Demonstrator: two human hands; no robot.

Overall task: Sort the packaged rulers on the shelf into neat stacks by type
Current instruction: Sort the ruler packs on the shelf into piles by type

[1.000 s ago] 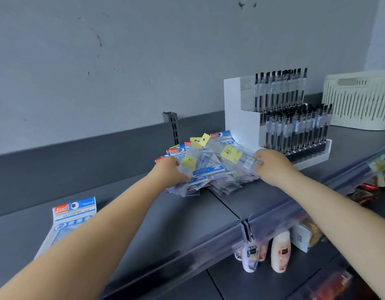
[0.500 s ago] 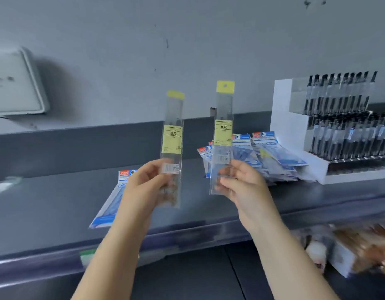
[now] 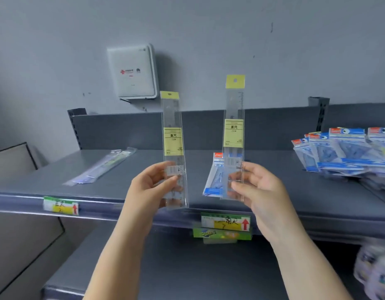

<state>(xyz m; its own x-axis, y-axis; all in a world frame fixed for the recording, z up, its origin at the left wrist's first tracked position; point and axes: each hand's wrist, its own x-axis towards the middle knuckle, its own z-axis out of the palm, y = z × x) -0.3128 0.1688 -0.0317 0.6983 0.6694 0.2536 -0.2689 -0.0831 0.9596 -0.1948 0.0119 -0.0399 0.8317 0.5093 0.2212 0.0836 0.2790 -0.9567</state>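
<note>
Sorting early: left hand (image 3: 152, 187) and right hand (image 3: 258, 187) each pinch yellow-tagged ruler; blue-pack heap (image 3: 347, 154) at shelf (image 3: 122, 191) right end unsorted.

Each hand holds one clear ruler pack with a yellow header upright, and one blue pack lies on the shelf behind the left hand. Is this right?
Not quite. In the head view the single blue pack lies on the shelf behind the right hand, not the left hand. The rest holds: the left hand holds one clear ruler pack upright, the right hand holds another.
</note>
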